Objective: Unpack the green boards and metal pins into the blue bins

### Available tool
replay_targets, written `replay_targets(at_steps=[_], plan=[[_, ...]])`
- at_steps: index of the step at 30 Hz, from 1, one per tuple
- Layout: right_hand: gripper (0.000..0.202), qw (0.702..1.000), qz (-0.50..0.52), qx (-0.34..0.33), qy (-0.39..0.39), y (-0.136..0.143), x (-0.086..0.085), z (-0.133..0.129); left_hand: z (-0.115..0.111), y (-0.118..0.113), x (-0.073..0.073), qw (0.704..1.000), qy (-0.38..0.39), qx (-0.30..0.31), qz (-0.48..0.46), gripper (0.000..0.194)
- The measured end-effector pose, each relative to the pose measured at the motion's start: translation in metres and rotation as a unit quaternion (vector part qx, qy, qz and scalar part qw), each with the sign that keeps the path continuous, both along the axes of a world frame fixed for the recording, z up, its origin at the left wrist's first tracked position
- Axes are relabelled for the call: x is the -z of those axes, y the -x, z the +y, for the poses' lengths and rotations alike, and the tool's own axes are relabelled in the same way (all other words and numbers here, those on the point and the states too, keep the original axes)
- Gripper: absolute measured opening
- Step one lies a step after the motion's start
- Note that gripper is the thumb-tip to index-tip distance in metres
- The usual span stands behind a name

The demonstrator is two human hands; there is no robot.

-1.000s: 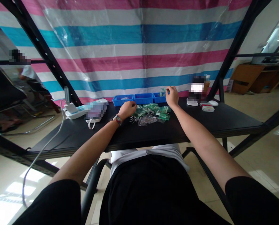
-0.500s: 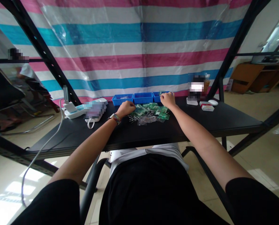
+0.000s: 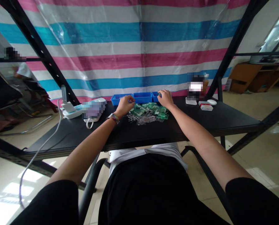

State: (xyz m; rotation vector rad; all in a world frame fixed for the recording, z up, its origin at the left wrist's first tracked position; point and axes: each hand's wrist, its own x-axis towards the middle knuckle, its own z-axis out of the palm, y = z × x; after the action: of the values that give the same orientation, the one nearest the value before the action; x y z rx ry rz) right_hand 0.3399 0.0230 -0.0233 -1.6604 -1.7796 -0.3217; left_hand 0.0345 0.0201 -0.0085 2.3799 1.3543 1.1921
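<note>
My left hand [image 3: 124, 105] is just in front of the left blue bin [image 3: 115, 100], at the left edge of the pile. Its thumb and fingers are pinched together, and whatever they hold is too small to make out. At the right blue bin [image 3: 154, 97] is my right hand [image 3: 166, 98], fingers curled at the rim and partly covering the bin. A small dark spot shows between its fingertips, too unclear to name. Between and below the hands lies a pile of small green packets [image 3: 151, 108], with thin metal pins [image 3: 132, 117] and clear plastic bags [image 3: 144, 120] along its front.
A middle blue bin [image 3: 142, 98] joins the other two. Left on the black table [image 3: 139, 137] are a white power strip [image 3: 71, 113] with a cable and a blurred device [image 3: 93, 112]. A small box [image 3: 205, 106] and a white mouse-like object [image 3: 211, 102] lie right. A person sits far left.
My left hand has shifted slightly up toward the left bin. My right hand has moved a little up at the right bin; the green piece seen there before is no longer visible.
</note>
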Motion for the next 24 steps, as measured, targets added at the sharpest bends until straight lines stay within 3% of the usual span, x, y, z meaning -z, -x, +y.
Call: replay_targets(at_steps=[3, 6, 9, 12, 14, 17, 21, 24], plan=[[0.038, 0.998, 0.028, -0.051, -0.022, 0.008, -0.008, -0.005, -0.007, -0.002, -0.005, 0.998, -0.05, 0.004, -0.031, 0.023], [0.027, 0.977, 0.118, -0.173, -0.027, 0.023, -0.014, -0.011, -0.017, -0.007, -0.013, 0.993, -0.054, 0.035, -0.102, 0.022], [0.029, 0.909, 0.28, -0.306, 0.035, 0.044, -0.017, -0.02, -0.023, -0.013, -0.018, 0.978, -0.021, 0.083, -0.189, 0.022], [0.044, 0.828, 0.393, -0.381, 0.124, 0.064, -0.018, -0.031, -0.025, -0.017, -0.019, 0.965, 0.01, 0.114, -0.234, 0.028], [0.048, 0.794, 0.429, -0.4, 0.16, 0.072, -0.017, -0.038, -0.026, -0.019, -0.018, 0.962, 0.027, 0.126, -0.241, 0.032], [0.049, 0.771, 0.456, -0.405, 0.184, 0.076, -0.016, -0.043, -0.026, -0.021, -0.016, 0.958, 0.051, 0.136, -0.247, 0.038], [0.046, 0.768, 0.475, -0.392, 0.174, 0.073, -0.017, -0.042, -0.023, -0.021, -0.011, 0.942, 0.122, 0.144, -0.276, 0.036], [0.038, 0.784, 0.478, -0.372, 0.137, 0.072, -0.019, -0.042, -0.02, -0.019, -0.008, 0.932, 0.195, 0.142, -0.271, 0.052]])
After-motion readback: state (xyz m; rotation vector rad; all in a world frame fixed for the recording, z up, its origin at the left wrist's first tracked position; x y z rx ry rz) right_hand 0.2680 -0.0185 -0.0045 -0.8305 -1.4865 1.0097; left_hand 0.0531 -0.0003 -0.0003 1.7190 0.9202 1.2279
